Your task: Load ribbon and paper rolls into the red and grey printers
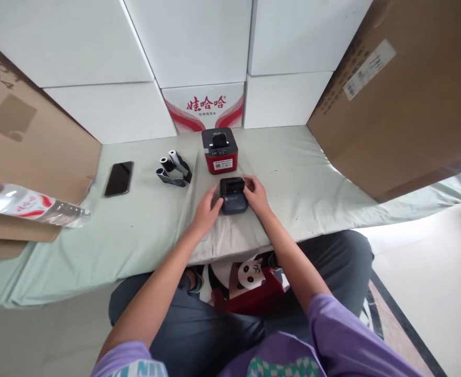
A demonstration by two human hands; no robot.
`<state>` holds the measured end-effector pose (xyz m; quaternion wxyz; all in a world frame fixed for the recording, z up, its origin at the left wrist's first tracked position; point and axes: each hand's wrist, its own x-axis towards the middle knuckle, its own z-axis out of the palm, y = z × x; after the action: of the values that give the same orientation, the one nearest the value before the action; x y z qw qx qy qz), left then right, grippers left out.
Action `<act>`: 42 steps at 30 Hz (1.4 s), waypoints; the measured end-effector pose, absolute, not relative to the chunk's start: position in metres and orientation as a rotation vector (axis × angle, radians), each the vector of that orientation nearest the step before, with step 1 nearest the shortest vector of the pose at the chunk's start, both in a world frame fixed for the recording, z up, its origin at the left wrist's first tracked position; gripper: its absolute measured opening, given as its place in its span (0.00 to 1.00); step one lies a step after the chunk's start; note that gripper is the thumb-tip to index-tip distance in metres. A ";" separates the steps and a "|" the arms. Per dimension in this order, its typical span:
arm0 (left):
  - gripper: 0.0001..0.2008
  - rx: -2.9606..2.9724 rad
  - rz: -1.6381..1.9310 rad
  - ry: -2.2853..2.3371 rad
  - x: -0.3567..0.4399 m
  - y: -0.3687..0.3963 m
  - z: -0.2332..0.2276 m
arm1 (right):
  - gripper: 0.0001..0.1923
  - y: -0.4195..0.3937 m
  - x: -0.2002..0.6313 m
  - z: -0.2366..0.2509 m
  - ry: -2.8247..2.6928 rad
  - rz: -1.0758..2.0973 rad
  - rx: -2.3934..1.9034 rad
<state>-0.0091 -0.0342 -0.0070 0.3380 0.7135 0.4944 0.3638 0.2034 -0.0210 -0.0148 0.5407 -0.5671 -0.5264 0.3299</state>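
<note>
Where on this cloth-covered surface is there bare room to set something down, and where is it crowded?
Bare cloth lies right of the red printer, up to the big cardboard box, and on the near left between the phone and the water bottle. The centre is crowded: label rolls, red printer, and both the left hand and right hand on the dark printer.

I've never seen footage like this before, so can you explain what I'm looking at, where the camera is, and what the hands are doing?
The camera sits on a person's head, looking down at their own arms. The left hand and right hand grip a small dark printer from either side on a pale cloth-covered table. Behind it stands a red and black printer. To the left lie paper rolls, a black phone and a water bottle. White boxes and cardboard boxes surround the table.
</note>
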 end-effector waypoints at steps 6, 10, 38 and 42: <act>0.29 1.945 0.857 1.264 -0.008 -0.050 0.002 | 0.23 -0.019 0.205 -0.010 -1.278 0.748 -1.329; 0.30 1.894 0.841 1.331 -0.007 -0.048 0.001 | 0.23 -0.019 0.205 -0.010 -1.243 0.764 -1.321; 0.42 2.324 0.608 1.464 0.000 -0.057 -0.002 | 0.22 -0.015 0.207 -0.013 -1.239 0.745 -1.303; 0.41 2.283 0.653 1.488 0.001 -0.057 -0.003 | 0.22 -0.015 0.206 -0.014 -1.220 0.745 -1.303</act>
<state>0.0010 -0.0569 -0.0028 0.1687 0.8031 0.5232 0.2298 0.2064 -0.0151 -0.0145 0.5675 -0.5546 -0.5194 0.3170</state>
